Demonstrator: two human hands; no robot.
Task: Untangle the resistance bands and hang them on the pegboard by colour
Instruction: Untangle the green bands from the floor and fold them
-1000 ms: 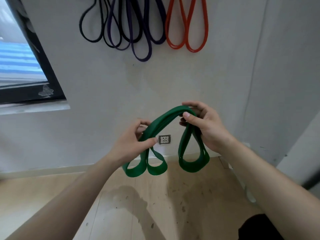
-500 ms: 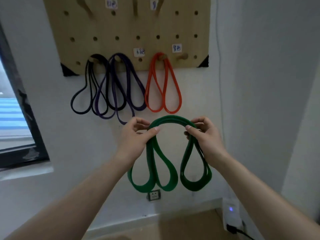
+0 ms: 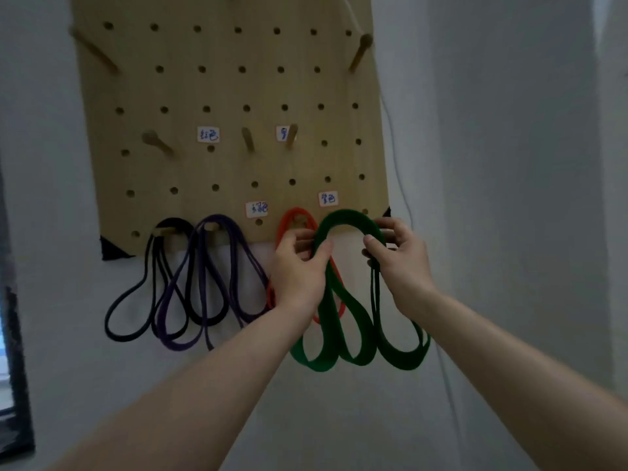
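Note:
The green resistance band (image 3: 346,220) arches in front of the wooden pegboard's (image 3: 217,90) bottom right corner, its folded loops hanging down below. My left hand (image 3: 299,266) pinches the band's left side and my right hand (image 3: 397,256) grips its right side. Whether the arch rests on a peg I cannot tell. An orange band (image 3: 294,215) hangs from a peg just behind my left hand. Further left, purple bands (image 3: 217,266) and black bands (image 3: 149,266) hang from their own pegs.
Bare wooden pegs (image 3: 156,142) stick out of the board's middle and top rows beside small handwritten labels (image 3: 208,134). A thin white cable (image 3: 397,171) runs down the wall right of the board. A dark window frame (image 3: 13,334) borders the left edge.
Both hands lifted the green band from waist height up to the pegboard's bottom row. My view tilted up from the floor to the board and moved closer.

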